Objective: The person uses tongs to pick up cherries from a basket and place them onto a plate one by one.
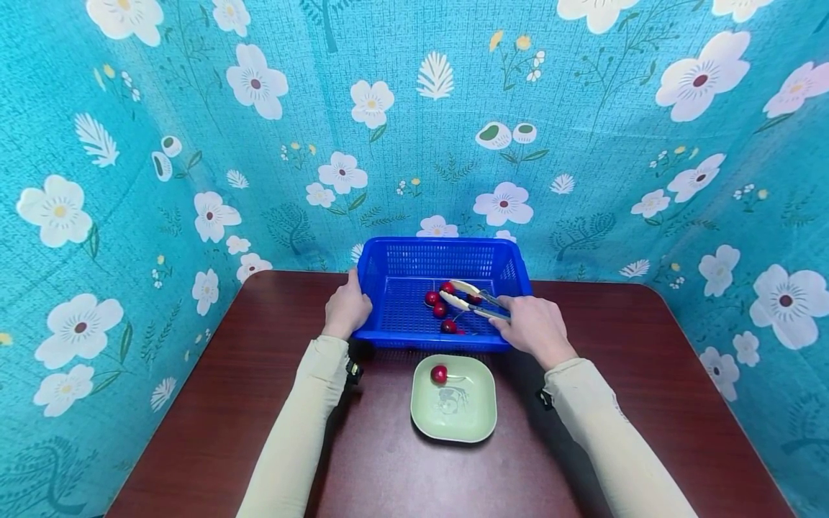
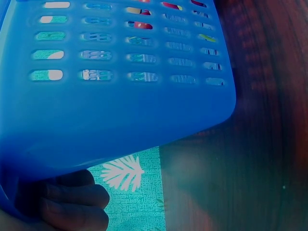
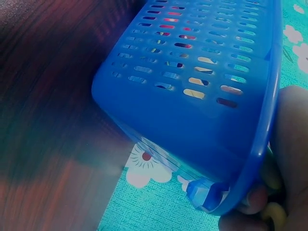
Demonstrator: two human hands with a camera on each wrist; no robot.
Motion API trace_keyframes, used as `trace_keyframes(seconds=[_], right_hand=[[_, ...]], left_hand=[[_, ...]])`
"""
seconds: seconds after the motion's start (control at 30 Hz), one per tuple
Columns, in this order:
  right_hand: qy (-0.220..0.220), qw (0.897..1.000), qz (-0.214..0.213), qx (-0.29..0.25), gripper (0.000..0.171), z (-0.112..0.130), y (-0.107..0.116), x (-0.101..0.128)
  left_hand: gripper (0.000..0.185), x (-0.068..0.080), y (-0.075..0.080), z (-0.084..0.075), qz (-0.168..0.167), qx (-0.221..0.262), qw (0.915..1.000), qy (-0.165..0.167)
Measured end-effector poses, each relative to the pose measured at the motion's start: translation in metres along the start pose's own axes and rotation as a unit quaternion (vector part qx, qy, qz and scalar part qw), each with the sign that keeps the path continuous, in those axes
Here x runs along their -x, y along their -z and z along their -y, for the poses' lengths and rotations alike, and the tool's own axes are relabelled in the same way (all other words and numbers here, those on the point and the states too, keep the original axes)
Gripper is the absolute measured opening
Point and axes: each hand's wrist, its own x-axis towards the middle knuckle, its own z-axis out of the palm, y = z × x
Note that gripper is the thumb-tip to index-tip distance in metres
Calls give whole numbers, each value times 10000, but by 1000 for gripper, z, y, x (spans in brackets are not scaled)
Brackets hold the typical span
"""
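Observation:
A blue plastic basket (image 1: 447,344) with slotted walls stands tilted-looking at the back of the table. Its left rim is gripped by my left hand (image 1: 347,308), whose curled fingers (image 2: 79,202) show under the rim in the left wrist view. My right hand (image 1: 537,327) holds a pair of tongs (image 1: 456,301) with cream tips, reaching over the basket's right side. The tips are parted among several red cherries (image 1: 440,309) inside; whether they touch one is unclear. In front of the basket, a pale green square dish (image 1: 453,430) holds one stemmed cherry (image 1: 439,373).
A dark reddish-brown table (image 1: 395,475) carries everything. Teal flowered cloth (image 1: 401,144) hangs behind and on both sides, right behind the basket's back wall.

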Motion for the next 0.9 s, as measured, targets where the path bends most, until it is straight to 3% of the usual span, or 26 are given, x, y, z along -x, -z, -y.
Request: trace_keyframes(seconds=[0.9], right_hand=[[-3, 9997, -224, -113, 60, -2, -4, 2]], left_hand=[[70, -2, -1, 1, 18, 24, 10000, 28]])
